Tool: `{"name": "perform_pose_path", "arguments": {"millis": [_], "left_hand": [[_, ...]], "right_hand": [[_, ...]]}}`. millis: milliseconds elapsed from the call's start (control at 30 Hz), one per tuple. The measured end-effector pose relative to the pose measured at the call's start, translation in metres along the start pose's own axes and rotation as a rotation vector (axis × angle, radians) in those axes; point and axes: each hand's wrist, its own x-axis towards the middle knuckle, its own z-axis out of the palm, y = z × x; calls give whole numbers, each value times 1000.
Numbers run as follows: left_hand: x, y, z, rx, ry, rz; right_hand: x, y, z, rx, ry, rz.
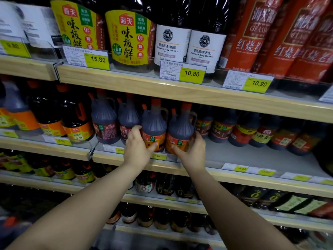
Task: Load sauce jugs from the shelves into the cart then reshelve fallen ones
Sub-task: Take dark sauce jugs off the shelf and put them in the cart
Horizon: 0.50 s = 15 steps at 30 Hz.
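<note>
The shelving point(162, 87) is filling the whole view, and the two jugs in hand are standing side by side at the front of its middle shelf point(243, 156), with more of the same kind packed behind and to their left. The left jug point(155, 127) and the right jug point(182, 130) are looking like stiff, ribbed plastic, and both are showing dark sauce right up into the shoulders, so each is probably going to feel heavy and will want to swing once it is leaving the shelf. The left grip point(138, 145) is wrapping round the lower body of the left jug with the thumb lying across its orange label, while the right grip point(192, 148) is curling round the far side of the right jug with a finger reaching across the front. Both are holding low on the glossy labels, which is likely the slipperiest place; the moulded handle point(194, 117) beside each neck is looking like the surer hold for carrying. The orange caps point(186, 106) are sitting on, so spilling is seeming unlikely. On the shelf above, taller bottles point(129, 38) of dark sauce are standing full, and a small yellow price tag point(160, 156) is showing between the wrists.
</note>
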Motion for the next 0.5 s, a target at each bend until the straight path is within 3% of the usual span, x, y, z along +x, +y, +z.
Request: {"name": "perform_pose_path", "arguments": {"millis": [133, 500], "left_hand": [[-2, 7, 16, -59, 68, -8], [7, 17, 37, -59, 125, -54]], "right_hand": [[-9, 0, 7, -70, 74, -40], [13, 10, 11, -41, 20, -7]]}}
